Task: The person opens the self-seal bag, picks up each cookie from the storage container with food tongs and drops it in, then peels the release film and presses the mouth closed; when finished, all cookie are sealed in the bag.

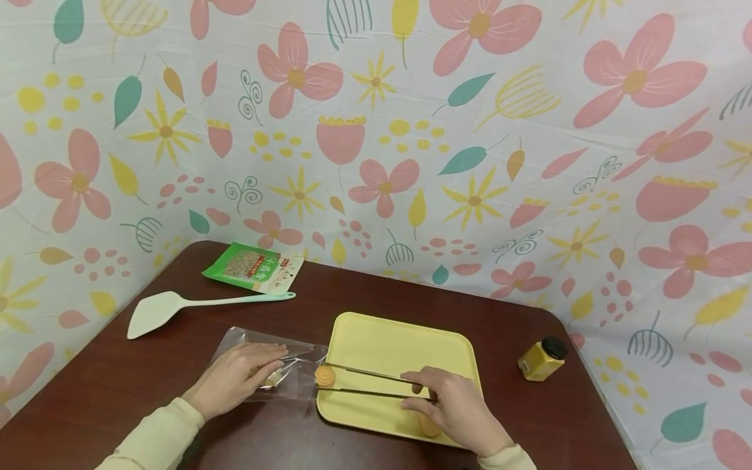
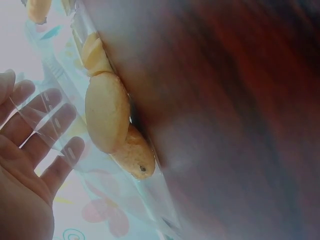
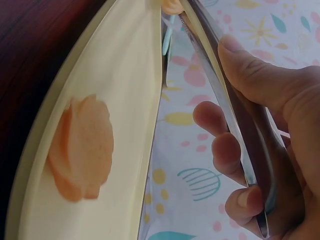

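My left hand (image 1: 235,375) is over a clear plastic bag (image 1: 302,385), its thumb and forefinger pinching the film. Several cookies (image 2: 106,112) lie inside the bag in the left wrist view. With my right hand (image 1: 458,408) I grip metal tongs (image 3: 250,135), thumb on one arm and fingers on the other. Between the tong tips is a swirled orange-yellow cookie (image 1: 325,376), at the bag's mouth by the tray's left edge. Another cookie (image 3: 82,150) rests on the yellow tray (image 1: 405,339), partly hidden under my right hand in the head view.
A pale spatula (image 1: 158,313) lies at the left of the dark wooden table (image 1: 264,440), with a green-and-white packet (image 1: 255,267) behind it. To the tray's right lies a yellow jar with a black lid (image 1: 542,359). Flowered cloth (image 1: 376,130) hangs around the table's back and sides.
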### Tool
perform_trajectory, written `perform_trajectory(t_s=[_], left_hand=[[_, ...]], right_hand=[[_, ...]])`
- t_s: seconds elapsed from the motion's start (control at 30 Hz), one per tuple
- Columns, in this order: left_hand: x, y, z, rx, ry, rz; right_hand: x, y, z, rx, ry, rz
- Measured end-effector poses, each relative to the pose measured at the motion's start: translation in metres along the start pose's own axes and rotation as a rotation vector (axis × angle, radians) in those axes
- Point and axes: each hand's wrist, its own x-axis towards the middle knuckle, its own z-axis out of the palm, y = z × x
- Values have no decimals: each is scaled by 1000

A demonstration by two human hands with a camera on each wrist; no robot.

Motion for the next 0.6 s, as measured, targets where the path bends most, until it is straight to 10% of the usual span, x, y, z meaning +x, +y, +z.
perform_trajectory(t_s=[0.6], left_hand=[[1,4,-2,1,-8,-13]], right_hand=[[18,-10,11,-1,-6,-63]])
